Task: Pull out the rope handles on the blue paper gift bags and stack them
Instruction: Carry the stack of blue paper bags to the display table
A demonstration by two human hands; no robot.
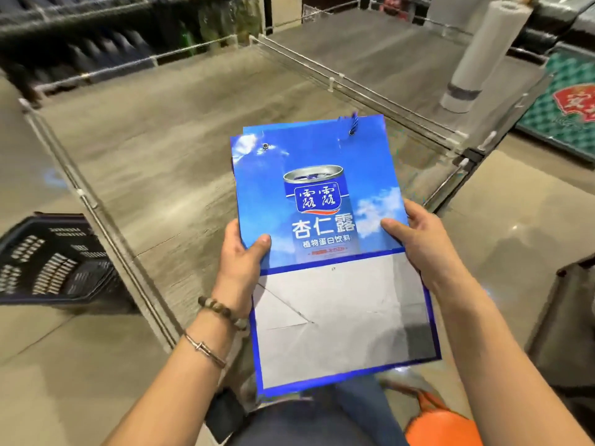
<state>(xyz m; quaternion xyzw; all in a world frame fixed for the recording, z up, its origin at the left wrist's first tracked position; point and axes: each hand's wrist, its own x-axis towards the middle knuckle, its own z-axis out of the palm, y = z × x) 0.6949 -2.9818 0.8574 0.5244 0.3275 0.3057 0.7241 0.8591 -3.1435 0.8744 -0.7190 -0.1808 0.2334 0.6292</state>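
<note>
Now 2 hands, left hand (240, 249) and right hand (415, 233), grip 1 flat blue bag (317, 201); 1 rope handle (353, 123) shows.

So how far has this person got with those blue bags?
Early, by the look of it. In hand: both the left hand and right hand hold a flat blue gift bag by its sides over the empty shelf. A bit of blue rope handle shows at the top right eyelet; the left eyelet shows none. No stack is visible, so pulling handles and stacking remain.
</note>
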